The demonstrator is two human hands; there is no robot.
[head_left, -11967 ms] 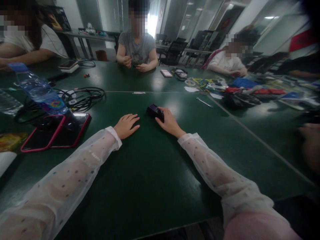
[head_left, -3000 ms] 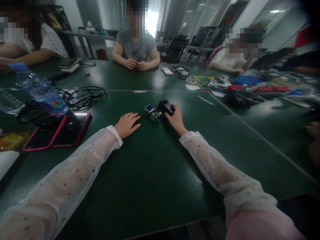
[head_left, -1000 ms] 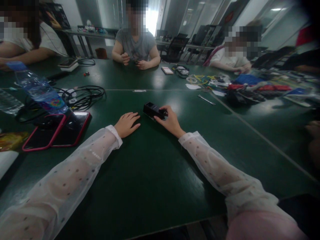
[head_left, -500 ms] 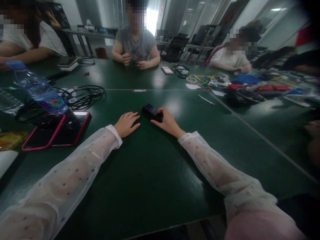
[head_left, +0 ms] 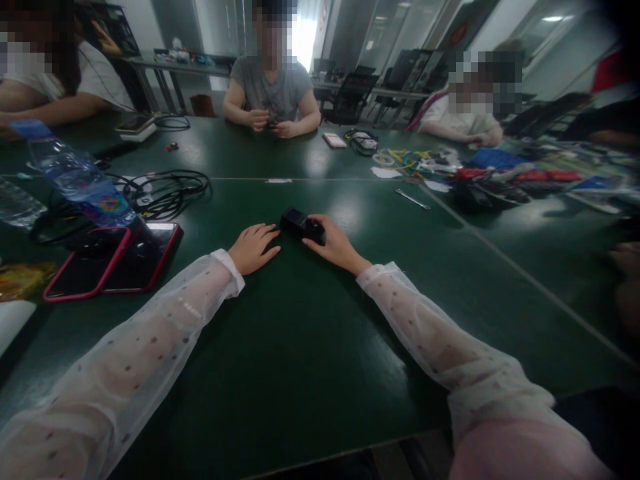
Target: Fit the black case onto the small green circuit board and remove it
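Observation:
A small black device with a little screen (head_left: 295, 217) is on the green table in front of me; its exact kind is unclear. My right hand (head_left: 330, 241) has the device's right end between thumb and fingers, with the index finger along its far side. To the left, my left hand (head_left: 254, 249) lies flat on the tabletop, fingers spread and empty. Its fingertips come close to the device's left end; whether they touch it I cannot tell.
Two red-edged phones (head_left: 145, 263), a tilted water bottle (head_left: 85, 180) and coiled black cables (head_left: 175, 193) are on the left. A wrench (head_left: 413, 199) lies right of centre, before a heap of cables and bags (head_left: 500, 177). Several people sit around the table.
The black device has shifted slightly left, towards my left hand. My right hand's fingers now reach further along it. My left hand has stayed in place.

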